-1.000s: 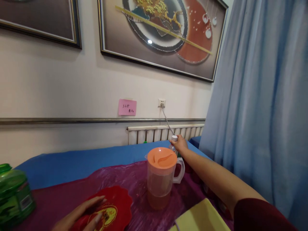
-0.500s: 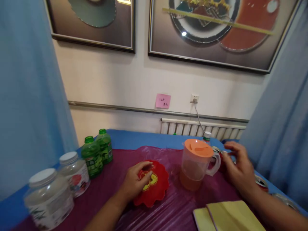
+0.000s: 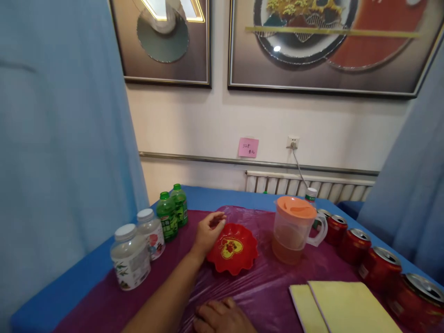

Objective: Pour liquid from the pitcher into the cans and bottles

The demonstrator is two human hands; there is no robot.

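My left hand [image 3: 208,233] hovers at the left rim of a red scalloped plate [image 3: 239,263] with a yellow heart design. Its fingers are bent and the thumb stands apart, with nothing between them. At the bottom edge, my right hand [image 3: 224,317] rests palm down on the purple plastic sheet [image 3: 256,296], fingers pointing left and holding nothing visible; its wrist is out of view. Right of the plate stands a clear pitcher [image 3: 289,238] with an orange lid and some amber liquid inside. A folded yellow cloth-like item [image 3: 350,305] lies in front of it.
On the left stand two white-lidded jars [image 3: 130,261] [image 3: 152,236] and two green bottles [image 3: 167,219] [image 3: 179,206]. Several red cans [image 3: 379,268] line the right side. A white-capped bottle [image 3: 311,194] is behind the pitcher. Blue cloth [image 3: 215,193] covers the table beneath the purple sheet.
My right hand has left the area beside the pitcher handle and come to the front of the table. My left hand has shifted off the plate's middle toward its rim. The view has turned left.
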